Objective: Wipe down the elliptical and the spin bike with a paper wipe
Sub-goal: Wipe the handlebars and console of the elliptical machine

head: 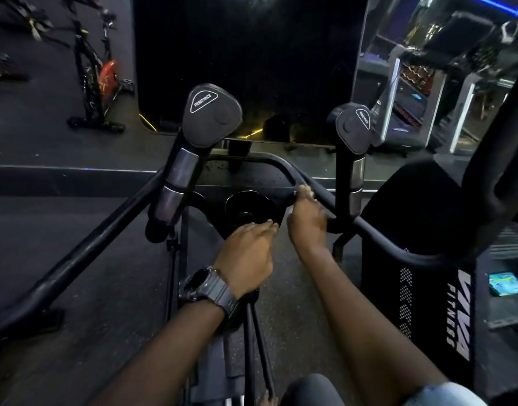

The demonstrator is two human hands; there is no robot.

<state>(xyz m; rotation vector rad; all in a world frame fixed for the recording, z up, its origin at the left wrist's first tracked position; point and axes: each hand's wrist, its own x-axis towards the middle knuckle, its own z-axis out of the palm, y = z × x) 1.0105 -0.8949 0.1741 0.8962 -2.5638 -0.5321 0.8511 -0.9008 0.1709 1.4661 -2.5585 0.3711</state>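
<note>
Black elliptical [246, 183] handles read "RESISTANCE"; left hand [246, 253] lies flat, fingers apart, right hand's [307, 221] grip unclear.

Matt black plastic is seen on the resistance knobs [212, 108] at twelve o'clock; brushed metal sleeves [180, 174] sit beneath. The elliptical [76, 259] rails look smooth, the floor [91, 303] speckled and rough.

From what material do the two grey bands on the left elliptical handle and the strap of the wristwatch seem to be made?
The grey bands on the left handle look like brushed or polished metal: they are smooth and catch pale, soft reflections, unlike the matte black grip around them. The dark grey watch strap looks like rubber or resin: it has a dull finish and bends around the wrist. Neither is certain in this dim light.
</note>
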